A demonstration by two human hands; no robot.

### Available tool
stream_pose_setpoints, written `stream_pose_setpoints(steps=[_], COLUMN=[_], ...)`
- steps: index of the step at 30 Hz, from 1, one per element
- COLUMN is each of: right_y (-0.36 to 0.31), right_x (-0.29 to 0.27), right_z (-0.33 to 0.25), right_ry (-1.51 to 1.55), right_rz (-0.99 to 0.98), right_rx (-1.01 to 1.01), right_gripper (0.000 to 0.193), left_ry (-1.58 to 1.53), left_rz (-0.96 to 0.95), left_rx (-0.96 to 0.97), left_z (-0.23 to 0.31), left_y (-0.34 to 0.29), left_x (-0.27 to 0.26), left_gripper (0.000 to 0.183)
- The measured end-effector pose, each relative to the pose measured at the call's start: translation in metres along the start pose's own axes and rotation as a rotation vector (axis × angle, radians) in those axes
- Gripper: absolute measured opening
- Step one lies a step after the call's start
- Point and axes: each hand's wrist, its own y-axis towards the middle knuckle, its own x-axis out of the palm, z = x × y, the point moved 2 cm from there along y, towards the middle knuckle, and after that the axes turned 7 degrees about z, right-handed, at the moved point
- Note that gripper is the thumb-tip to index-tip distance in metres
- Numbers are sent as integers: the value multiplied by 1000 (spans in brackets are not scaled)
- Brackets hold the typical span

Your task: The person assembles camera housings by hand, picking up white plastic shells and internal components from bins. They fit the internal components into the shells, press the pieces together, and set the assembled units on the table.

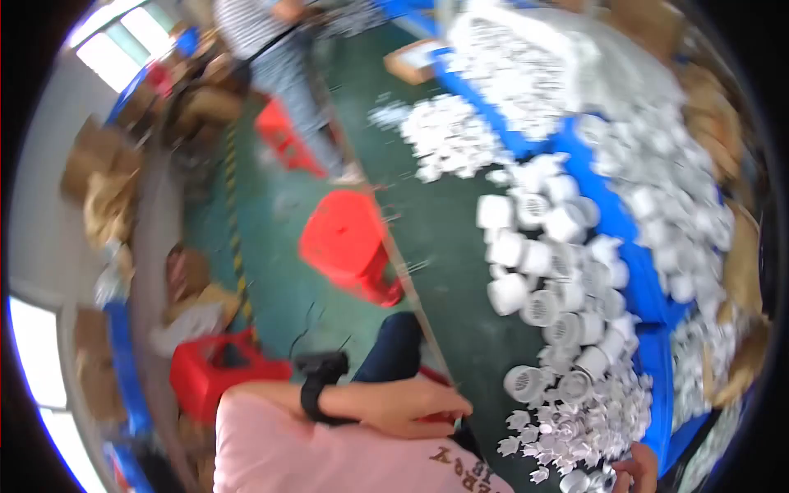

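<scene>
Green table: its top (460, 312) is running down the right, from 1 to 5 o'clock of the view's middle.
Blue bins: they (653, 353) are lining the table from 1 to 4 o'clock, many white parts lying in and around them.
Co-worker: a person in a striped top (255, 33) is standing at 11 o'clock, well apart.
Red stools: the central one (341, 234) is standing at 9 o'clock; others are showing at 8 and 10.
White cups: round, grille-ended cups (536, 257) are piling up at 3 o'clock.
Claw-shaped pieces: small white pieces (585, 421) are lying heaped between 4 and 5 o'clock, the heap stretching roughly from 8 toward 2, single pieces pointing every way.
Left hand: it (419, 407) is resting across the lap at 6 o'clock, fingers together; whether they are gripping anything I cannot tell.
Right hand: it (639, 468) is curling its fingers at the lower edge, much the nearer hand; the heap is lying toward its 11 o'clock, just beside. Whether it is gripping a piece I cannot tell.
Loose cup: one (575, 481) is lying toward those fingers' 9 o'clock, its axis too blurred to read.
</scene>
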Motion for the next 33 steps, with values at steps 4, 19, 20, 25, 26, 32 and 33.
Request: stream_pose_setpoints(steps=[4, 19, 20, 25, 26, 32, 33], right_y=[-22, -151, -155, -148, -132, -83, -80], right_x=[136, 136, 140, 157, 161, 141, 138], right_z=[-102, -224, -228, -243, -240, -247, -248], right_ry=[341, 457, 494, 690, 732, 869, 877], right_rz=[180, 1318, 1325, 1339, 1343, 1330, 1334], right_rx=[383, 306, 265, 11, -79, -482, -529], right_gripper=[29, 135, 134, 129, 128, 122, 121], left_ry=[23, 28, -153, 122, 207, 597, 647], left_rz=[93, -447, -412, -246, -204, -30, -19], left_rx=[-217, 452, 468, 675, 751, 1146, 1206], left_z=[-52, 175, 186, 212, 215, 229, 228], left_y=[-95, -102, -110, -191, -206, -291, -302], left_x=[-17, 35, 57, 63, 58, 73, 79], left_gripper=[32, 86, 75, 75, 74, 73, 73])
